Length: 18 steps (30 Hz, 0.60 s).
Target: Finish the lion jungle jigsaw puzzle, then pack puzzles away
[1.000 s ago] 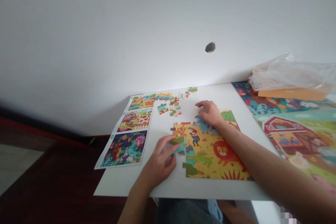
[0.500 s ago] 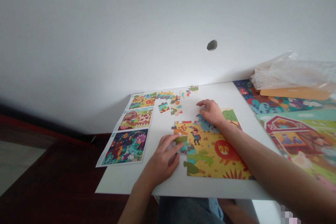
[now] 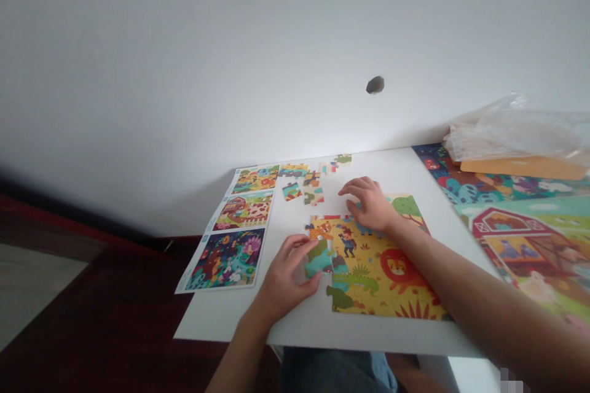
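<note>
1. Left hand [image 3: 288,273]: fingers curled over a green-and-teal jigsaw piece [image 3: 318,260], thumb side hidden behind the hand. Fingers and palm close around the piece; the grip looks light, and the piece sits at the left edge of the partly assembled jigsaw [image 3: 380,273].
2. Right hand [image 3: 371,206]: fingers spread apart and arched, resting on the upper edge of the assembly. It holds no separate piece that I can see.
3. Assembly lies near the front edge of the white desk [image 3: 230,319], right of centre.
4. Handling judgement: keep the held piece flat and match its knobs to the neighbouring sockets before pressing. The right hand's light pressure helps pin the assembly against sliding.
5. Loose jigsaw pieces [image 3: 304,187] lie near the far edge. Three printed picture sheets [image 3: 230,227] lie along the left edge.
6. Past the right edge: a farm-scene jigsaw [image 3: 530,245], an orange box [image 3: 523,167], clear plastic wrap [image 3: 516,132].
</note>
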Tool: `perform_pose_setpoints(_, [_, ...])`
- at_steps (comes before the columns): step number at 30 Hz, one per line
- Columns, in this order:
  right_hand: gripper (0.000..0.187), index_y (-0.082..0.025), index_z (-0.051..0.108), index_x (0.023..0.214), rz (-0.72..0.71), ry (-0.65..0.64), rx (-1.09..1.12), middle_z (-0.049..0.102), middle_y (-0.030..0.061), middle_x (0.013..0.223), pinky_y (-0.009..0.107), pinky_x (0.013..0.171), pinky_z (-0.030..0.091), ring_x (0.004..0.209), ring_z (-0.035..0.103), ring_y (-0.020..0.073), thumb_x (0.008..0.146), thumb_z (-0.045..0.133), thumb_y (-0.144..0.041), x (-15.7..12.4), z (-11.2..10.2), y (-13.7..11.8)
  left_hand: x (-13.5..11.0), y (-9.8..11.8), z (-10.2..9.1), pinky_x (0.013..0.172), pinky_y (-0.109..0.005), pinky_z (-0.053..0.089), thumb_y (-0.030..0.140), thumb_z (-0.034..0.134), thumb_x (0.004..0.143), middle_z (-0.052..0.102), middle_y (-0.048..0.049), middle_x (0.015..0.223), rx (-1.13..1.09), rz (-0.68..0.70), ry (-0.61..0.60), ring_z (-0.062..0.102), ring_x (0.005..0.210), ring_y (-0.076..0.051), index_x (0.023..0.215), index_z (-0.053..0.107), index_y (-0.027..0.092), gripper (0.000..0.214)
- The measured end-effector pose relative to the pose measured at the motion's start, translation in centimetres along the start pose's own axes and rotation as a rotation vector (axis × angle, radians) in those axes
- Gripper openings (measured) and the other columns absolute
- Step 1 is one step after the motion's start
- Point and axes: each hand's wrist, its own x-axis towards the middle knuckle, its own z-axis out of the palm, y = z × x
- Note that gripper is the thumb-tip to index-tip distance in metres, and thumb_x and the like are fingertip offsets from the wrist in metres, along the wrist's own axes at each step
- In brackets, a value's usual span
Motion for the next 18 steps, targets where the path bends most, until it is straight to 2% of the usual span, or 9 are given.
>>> perform_pose_setpoints(2, [0.028, -0.021, 0.070, 0.109, -0.076, -0.082, 0.149, 0.066, 0.0090, 0.112, 0.042, 0.092, 0.039, 0.104, 0.054, 0.0267, 0.086, 0.055, -0.024, -0.3, -0.2, -1.1, 0.1, -0.2, 0.0, 0.100, -0.039, 0.051, 0.019, 0.065, 0.081, 0.054, -0.0085, 0.123, 0.018, -0.020, 0.105, 0.056, 0.116, -0.023, 0.133, 0.053, 0.027, 0.054])
perform_pose_setpoints(4, [0.030, -0.020, 0.069, 0.112, -0.074, -0.218, 0.403, 0.067, 0.0084, 0.105, 0.036, 0.083, 0.043, 0.090, 0.058, 0.0215, 0.091, 0.054, -0.034, -0.7, -0.2, -2.2, 0.8, -0.1, 0.1, 0.100, -0.039, 0.051, 0.019, 0.066, 0.081, 0.055, -0.0081, 0.122, 0.036, -0.012, 0.184, 0.057, 0.115, -0.023, 0.135, 0.052, 0.027, 0.057])
perform_pose_setpoints(6, [0.037, -0.017, 0.066, 0.115, -0.004, -0.366, 0.681, 0.066, 0.0049, 0.087, 0.029, 0.068, 0.043, 0.072, 0.055, 0.0157, 0.091, 0.056, -0.044, -1.1, 0.3, -3.0, 2.2, -0.1, 0.2, 0.101, -0.038, 0.050, 0.019, 0.067, 0.082, 0.055, -0.0085, 0.123, 0.037, 0.022, 0.210, 0.057, 0.116, -0.023, 0.138, 0.049, 0.027, 0.060])
perform_pose_setpoints(8, [0.042, -0.016, 0.064, 0.112, 0.099, -0.436, 0.883, 0.059, -0.0009, 0.071, 0.025, 0.057, 0.038, 0.059, 0.047, 0.0114, 0.086, 0.062, -0.049, -1.3, 0.9, -3.2, 4.2, -0.7, 0.3, 0.102, -0.038, 0.049, 0.022, 0.067, 0.083, 0.055, -0.0091, 0.125, 0.013, 0.075, 0.205, 0.056, 0.118, -0.023, 0.141, 0.047, 0.027, 0.061])
perform_pose_setpoints(10, [0.040, -0.015, 0.062, 0.104, 0.191, -0.373, 1.005, 0.053, -0.0039, 0.064, 0.024, 0.053, 0.033, 0.055, 0.042, 0.0092, 0.082, 0.068, -0.049, -1.1, 1.5, -2.9, 6.8, -2.4, -0.1, 0.105, -0.040, 0.047, 0.030, 0.070, 0.082, 0.057, -0.0097, 0.128, -0.045, 0.136, 0.137, 0.055, 0.121, -0.025, 0.138, 0.051, 0.026, 0.059])
perform_pose_setpoints(12, [0.039, -0.016, 0.060, 0.096, 0.274, -0.219, 1.074, 0.051, -0.0046, 0.064, 0.024, 0.052, 0.031, 0.054, 0.041, 0.0087, 0.079, 0.070, -0.050, -0.7, 1.9, -2.1, 10.0, -5.5, -0.8, 0.105, -0.040, 0.047, 0.033, 0.067, 0.085, 0.062, -0.0088, 0.123, -0.074, 0.101, 0.087, 0.057, 0.119, -0.024, 0.122, 0.065, 0.024, 0.037])
perform_pose_setpoints(13, [0.039, -0.017, 0.058, 0.093, 0.306, -0.147, 1.093, 0.050, -0.0051, 0.063, 0.024, 0.052, 0.031, 0.053, 0.040, 0.0085, 0.078, 0.071, -0.051, -0.5, 2.0, -1.7, 11.7, -7.3, -1.4, 0.104, -0.040, 0.047, 0.031, 0.060, 0.090, 0.064, -0.0082, 0.120, -0.051, 0.040, 0.100, 0.059, 0.117, -0.023, 0.114, 0.069, 0.023, 0.027])
perform_pose_setpoints(15, [0.039, -0.017, 0.057, 0.091, 0.348, -0.055, 1.105, 0.046, -0.0068, 0.059, 0.024, 0.051, 0.029, 0.051, 0.037, 0.0080, 0.077, 0.071, -0.050, -0.1, 2.1, -1.1, 14.8, -11.2, -2.6, 0.106, -0.040, 0.045, 0.025, 0.053, 0.091, 0.066, -0.0084, 0.122, 0.095, -0.107, 0.084, 0.059, 0.118, -0.022, 0.115, 0.069, 0.020, 0.029])
perform_pose_setpoints(18, [0.034, -0.017, 0.057, 0.092, 0.333, -0.072, 1.061, 0.046, -0.0067, 0.060, 0.024, 0.053, 0.030, 0.053, 0.038, 0.0086, 0.079, 0.069, -0.046, 0.0, 2.2, -0.6, 18.1, -15.7, -3.8, 0.113, -0.039, 0.036, 0.022, 0.056, 0.085, 0.062, -0.0089, 0.134, 0.320, -0.219, -0.116, 0.054, 0.127, -0.025, 0.120, 0.068, 0.018, 0.037])
